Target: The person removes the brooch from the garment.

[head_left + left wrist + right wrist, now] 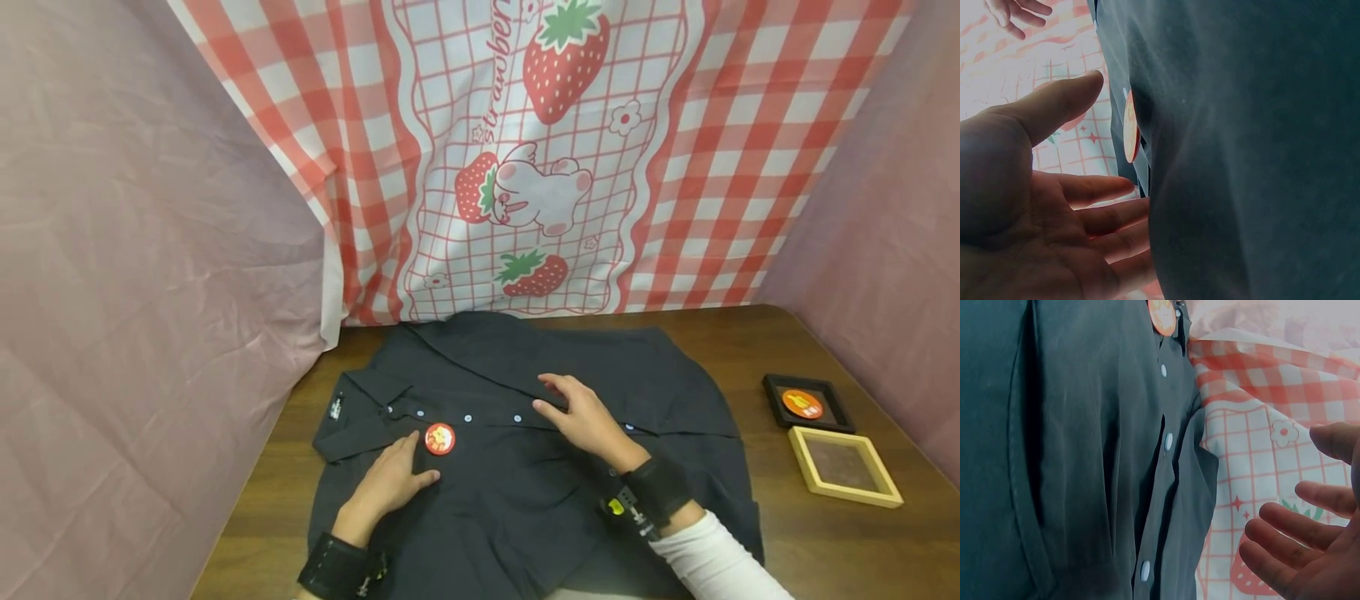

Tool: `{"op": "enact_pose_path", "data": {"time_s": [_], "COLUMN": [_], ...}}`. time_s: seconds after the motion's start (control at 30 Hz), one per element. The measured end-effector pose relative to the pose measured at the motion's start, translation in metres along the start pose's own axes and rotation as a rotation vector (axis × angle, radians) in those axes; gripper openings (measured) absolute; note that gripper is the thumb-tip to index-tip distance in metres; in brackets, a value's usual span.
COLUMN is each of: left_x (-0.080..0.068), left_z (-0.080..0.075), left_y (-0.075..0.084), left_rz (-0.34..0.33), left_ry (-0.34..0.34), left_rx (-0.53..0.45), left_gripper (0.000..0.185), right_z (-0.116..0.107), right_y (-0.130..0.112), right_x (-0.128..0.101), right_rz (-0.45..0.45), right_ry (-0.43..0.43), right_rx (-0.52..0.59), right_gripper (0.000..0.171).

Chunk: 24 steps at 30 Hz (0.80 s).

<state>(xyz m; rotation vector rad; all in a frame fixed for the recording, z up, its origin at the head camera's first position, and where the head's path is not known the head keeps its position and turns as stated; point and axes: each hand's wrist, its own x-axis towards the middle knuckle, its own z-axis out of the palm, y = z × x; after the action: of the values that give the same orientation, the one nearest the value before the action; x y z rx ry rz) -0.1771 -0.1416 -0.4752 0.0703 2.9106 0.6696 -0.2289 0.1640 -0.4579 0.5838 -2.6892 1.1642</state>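
Note:
A dark button-up shirt (480, 492) lies spread on the table, its collar toward the left and its row of pale buttons running left to right. On its upper front, just below the button line, sits a round red-rimmed badge (439, 438). My left hand (386, 479) is close beside the badge with fingers extended and thumb spread; in the left wrist view the badge (1131, 128) shows edge-on past the fingertips. Over the shirt's middle, near the button line, hovers my right hand (581, 417), its fingers loosely spread and holding nothing.
At the table's right stand a black square frame (774, 392) with an orange round badge (802, 404) in it and a pale wooden frame (813, 462) in front. A red-and-white strawberry cloth (525, 200) hangs behind the table (255, 500). Pink drapes (150, 333) close off both sides.

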Motion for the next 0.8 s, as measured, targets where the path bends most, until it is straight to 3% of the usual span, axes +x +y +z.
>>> {"op": "enact_pose_path", "data": {"time_s": [0.8], "left_x": [0.002], "left_z": [-0.002], "left_y": [-0.004], "left_rz": [0.006], "left_ry": [-0.015], "left_rx": [-0.003], "left_gripper": [0.073], "right_z": [0.021], "right_y": [-0.017], "right_x": [0.009], "right_rz": [-0.038], "right_ry": [0.010], "right_rx": [-0.020], "right_gripper": [0.043]}}
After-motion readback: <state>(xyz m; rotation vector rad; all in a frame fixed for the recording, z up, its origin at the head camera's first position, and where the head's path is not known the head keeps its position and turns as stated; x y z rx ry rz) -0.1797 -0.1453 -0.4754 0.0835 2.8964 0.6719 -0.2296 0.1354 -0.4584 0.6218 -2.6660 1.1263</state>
